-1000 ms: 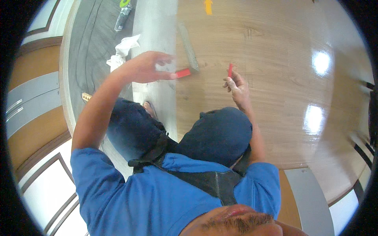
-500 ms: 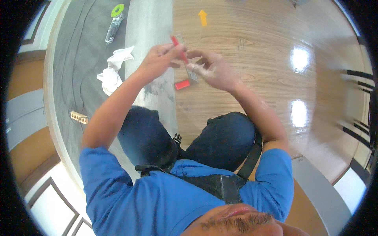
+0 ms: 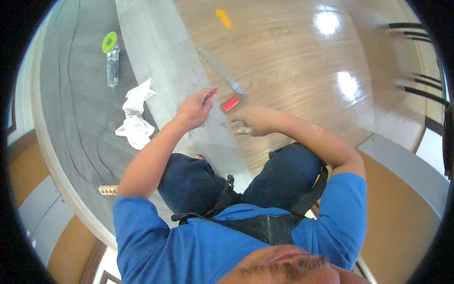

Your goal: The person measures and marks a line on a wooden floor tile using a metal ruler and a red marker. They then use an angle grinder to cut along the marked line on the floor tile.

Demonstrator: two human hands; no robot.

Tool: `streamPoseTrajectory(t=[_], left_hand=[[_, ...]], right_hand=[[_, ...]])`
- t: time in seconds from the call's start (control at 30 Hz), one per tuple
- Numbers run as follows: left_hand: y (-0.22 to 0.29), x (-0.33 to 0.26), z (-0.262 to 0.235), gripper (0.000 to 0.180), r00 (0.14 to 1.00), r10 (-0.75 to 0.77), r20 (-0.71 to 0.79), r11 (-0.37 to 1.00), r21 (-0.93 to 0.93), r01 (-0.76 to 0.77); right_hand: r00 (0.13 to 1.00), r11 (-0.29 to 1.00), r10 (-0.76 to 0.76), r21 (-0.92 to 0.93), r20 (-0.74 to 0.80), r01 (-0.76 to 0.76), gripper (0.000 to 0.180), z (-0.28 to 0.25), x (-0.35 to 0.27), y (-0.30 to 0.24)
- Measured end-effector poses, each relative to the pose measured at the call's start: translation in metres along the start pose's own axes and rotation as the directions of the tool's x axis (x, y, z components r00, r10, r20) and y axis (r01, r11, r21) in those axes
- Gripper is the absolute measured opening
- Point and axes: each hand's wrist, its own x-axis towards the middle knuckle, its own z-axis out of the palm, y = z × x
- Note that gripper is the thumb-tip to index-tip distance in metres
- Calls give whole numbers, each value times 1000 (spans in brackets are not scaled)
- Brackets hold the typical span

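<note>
My left hand (image 3: 191,112) is closed around a slim red pen-like tool (image 3: 213,92), whose exact kind I cannot make out; its red end sticks out past the fingers. Over the wood-patterned surface, my right hand (image 3: 253,120) holds nothing, its fingers slightly bent and apart. Just beyond it lies a try square (image 3: 223,72), with a long grey metal blade and a short red stock. The blade points away to the far left, and the stock sits between my two hands, nearer the right one. A grey strip (image 3: 158,45) runs beneath my left hand.
On the dark grey surface to the left lie a crumpled white cloth (image 3: 135,116), an angle grinder (image 3: 112,61) with a green disc, a cord, and a cream power strip (image 3: 108,190). An orange arrow (image 3: 223,18) marks the wood-patterned surface. Dark chair legs (image 3: 406,26) stand far right.
My hands have drawn apart and back toward me. The right has come away from the red tool, which stays in my left. The whole view has swung round.
</note>
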Motion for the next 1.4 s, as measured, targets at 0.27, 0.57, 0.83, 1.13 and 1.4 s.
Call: streamPoseTrajectory(t=[0.27,0.57,0.83,1.13,1.4], left_hand=[[8,8,6,37,915,-38,402,986,162,-30],[-5,-35,-9,38,909,-201,366,934,350,66],[10,-116,-54,39,948,-304,-91,936,159,315],[-30,-137,-80,47,904,-390,-174,921,-47,388],[-152,-114,27,42,802,-553,-227,827,-28,562]], right_hand=[[978,958,210,-203,19,-202,37,7,0,-39],[951,864,124,-503,285,38,30,33,107,-58],[858,725,-119,-547,499,419,29,72,134,-78],[875,756,-208,-496,438,428,43,38,102,-58],[971,871,-126,-447,203,206,47,4,57,2]])
